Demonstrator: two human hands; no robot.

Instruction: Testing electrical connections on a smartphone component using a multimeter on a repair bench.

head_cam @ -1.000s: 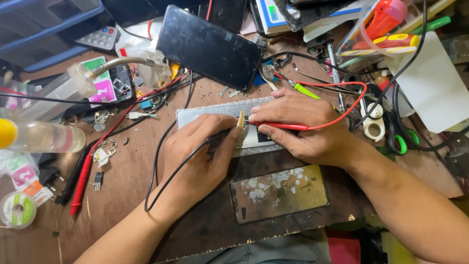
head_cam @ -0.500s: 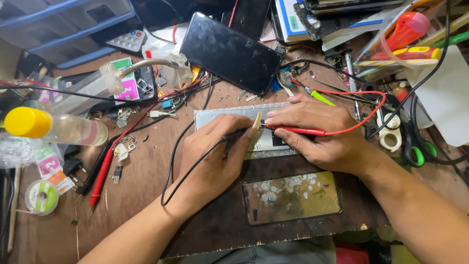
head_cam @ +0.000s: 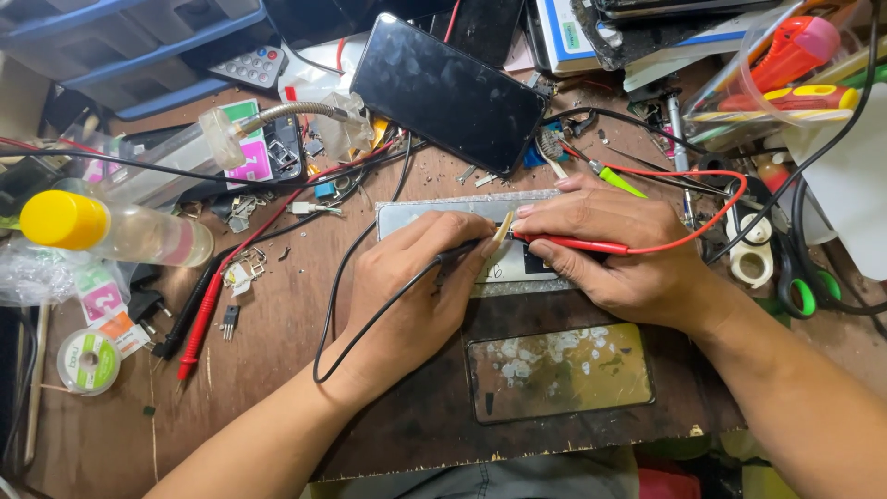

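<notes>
At frame centre, our left hand is pinching a black probe and our right hand a red probe, fingers clenched, tips meeting on the grey metal plate on the desk. At upper right, a clear bag is holding red-yellow tools. Compared with before, both hands are staying in place.

Worn brown wooden bench, cluttered. On it: grey metal plate, black phone face down, glass panel, yellow-capped clear bottle, solder roll, red probe, scissors. Small screws and parts are scattered over the middle.
</notes>
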